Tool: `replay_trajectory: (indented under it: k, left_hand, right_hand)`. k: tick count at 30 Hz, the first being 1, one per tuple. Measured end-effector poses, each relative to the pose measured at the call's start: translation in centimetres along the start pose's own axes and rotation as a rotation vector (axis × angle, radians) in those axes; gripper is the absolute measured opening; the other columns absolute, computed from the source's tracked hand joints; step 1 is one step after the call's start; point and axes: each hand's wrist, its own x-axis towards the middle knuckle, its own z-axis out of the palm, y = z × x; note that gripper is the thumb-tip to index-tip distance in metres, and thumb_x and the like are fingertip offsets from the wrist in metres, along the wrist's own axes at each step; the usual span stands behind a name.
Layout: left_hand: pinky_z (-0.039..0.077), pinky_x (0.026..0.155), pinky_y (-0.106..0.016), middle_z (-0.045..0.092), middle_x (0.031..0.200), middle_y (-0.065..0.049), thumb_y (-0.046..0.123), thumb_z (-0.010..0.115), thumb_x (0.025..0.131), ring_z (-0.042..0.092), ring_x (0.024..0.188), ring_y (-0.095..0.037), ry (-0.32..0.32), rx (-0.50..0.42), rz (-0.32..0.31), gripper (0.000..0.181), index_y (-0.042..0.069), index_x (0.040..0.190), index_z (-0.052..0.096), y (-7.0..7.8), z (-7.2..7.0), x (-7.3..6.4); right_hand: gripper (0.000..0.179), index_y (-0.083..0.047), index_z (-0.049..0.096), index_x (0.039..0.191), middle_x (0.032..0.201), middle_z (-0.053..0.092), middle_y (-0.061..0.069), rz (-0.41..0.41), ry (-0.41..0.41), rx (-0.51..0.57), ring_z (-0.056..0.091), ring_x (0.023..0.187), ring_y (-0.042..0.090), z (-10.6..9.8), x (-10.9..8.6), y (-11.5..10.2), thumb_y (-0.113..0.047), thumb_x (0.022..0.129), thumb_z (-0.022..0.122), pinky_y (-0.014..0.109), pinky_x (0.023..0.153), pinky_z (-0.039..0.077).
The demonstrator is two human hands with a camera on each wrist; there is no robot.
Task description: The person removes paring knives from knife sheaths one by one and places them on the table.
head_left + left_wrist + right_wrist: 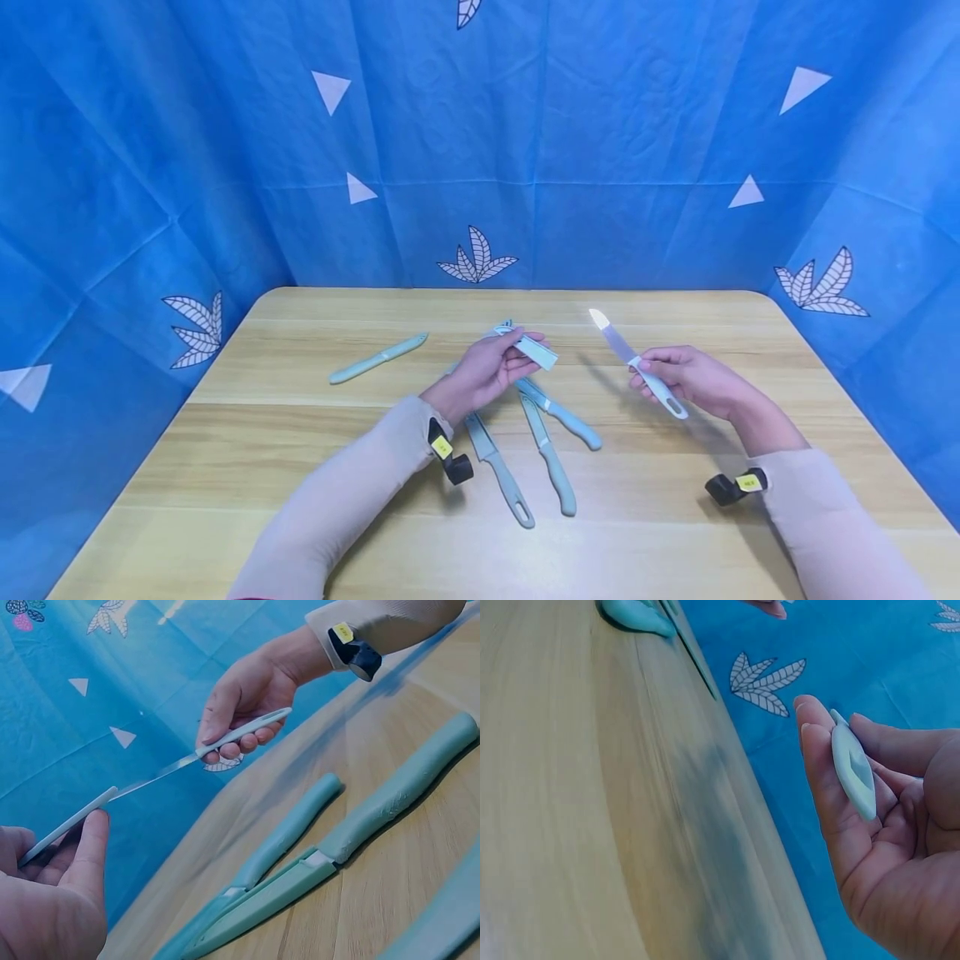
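Observation:
My left hand (486, 377) pinches a pale green blade sheath (538, 354) between thumb and fingers, above several knives. To the right, my right hand (696, 382) grips the light green handle of a knife (660, 390), its bare blade pointing up and to the left. In the left wrist view the blade (157, 776) reaches toward the sheath (67, 825) and its tip overlaps the sheath's end. The right wrist view shows the handle's end (853, 772) between thumb and fingers. Both hands are raised over the table.
Several green knives lie below the left hand: a wide one with a slotted handle (510, 487), a slimmer one (557, 477) and another (576, 425). A sheathed knife (375, 361) lies apart at the left. Blue patterned cloth (600, 167) hangs behind the wooden table (660, 533).

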Motion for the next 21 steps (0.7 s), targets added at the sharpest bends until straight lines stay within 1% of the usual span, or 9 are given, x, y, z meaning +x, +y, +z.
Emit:
replay_trajectory:
  k: [4,6,10,16,18,21]
  left_hand:
    - [0.055,0.094,-0.035,0.054,0.131,-0.030,0.022,0.046,0.105,0.062,0.114,-0.033,0.007,0.027,-0.012,0.038,-0.006,0.127,0.057,-0.3,0.5,0.5]
    - [0.055,0.094,-0.036,0.056,0.129,-0.028,0.023,0.047,0.105,0.061,0.114,-0.032,0.005,0.034,-0.021,0.038,-0.006,0.127,0.057,-0.5,0.7,0.8]
    - [0.055,0.094,-0.035,0.056,0.131,-0.027,0.022,0.046,0.105,0.061,0.116,-0.031,-0.011,0.057,-0.031,0.038,-0.005,0.128,0.057,-0.7,1.0,1.4]
    - [0.055,0.094,-0.034,0.058,0.127,-0.027,0.023,0.044,0.106,0.061,0.114,-0.032,-0.046,0.094,-0.019,0.038,-0.005,0.127,0.058,-0.8,1.8,2.2]
    - [0.055,0.094,-0.034,0.059,0.126,-0.027,0.022,0.045,0.106,0.061,0.114,-0.032,-0.052,0.094,-0.021,0.038,-0.006,0.127,0.058,-0.9,2.1,2.4]
    - [0.056,0.093,-0.034,0.060,0.123,-0.026,0.022,0.046,0.105,0.063,0.111,-0.032,-0.045,0.105,-0.031,0.037,-0.006,0.125,0.059,-1.1,2.5,2.7]
  right_hand:
    - [0.041,0.020,0.049,0.122,0.107,0.067,0.020,0.002,0.020,0.019,0.066,0.095,0.026,-0.3,-0.4,0.2,-0.017,0.103,0.051,0.037,0.084,0.060]
    - [0.042,0.020,0.048,0.123,0.107,0.068,0.019,0.005,0.033,0.024,0.067,0.096,0.026,-0.5,-0.5,0.3,-0.017,0.103,0.051,0.037,0.084,0.060]
    - [0.044,0.020,0.046,0.127,0.107,0.068,0.019,0.013,0.056,0.040,0.067,0.095,0.024,-0.9,-0.8,0.7,-0.017,0.103,0.051,0.037,0.083,0.060]
    - [0.045,0.022,0.046,0.126,0.104,0.067,0.020,0.005,0.077,0.064,0.067,0.092,0.022,-1.3,-1.1,1.0,-0.016,0.103,0.052,0.035,0.082,0.061]
    - [0.044,0.022,0.046,0.126,0.101,0.067,0.020,0.006,0.086,0.071,0.067,0.090,0.022,-1.4,-1.2,1.0,-0.015,0.103,0.052,0.035,0.082,0.061]
    - [0.042,0.020,0.049,0.125,0.099,0.067,0.019,0.008,0.101,0.074,0.067,0.089,0.021,-1.5,-1.2,1.1,-0.015,0.102,0.053,0.034,0.080,0.061]
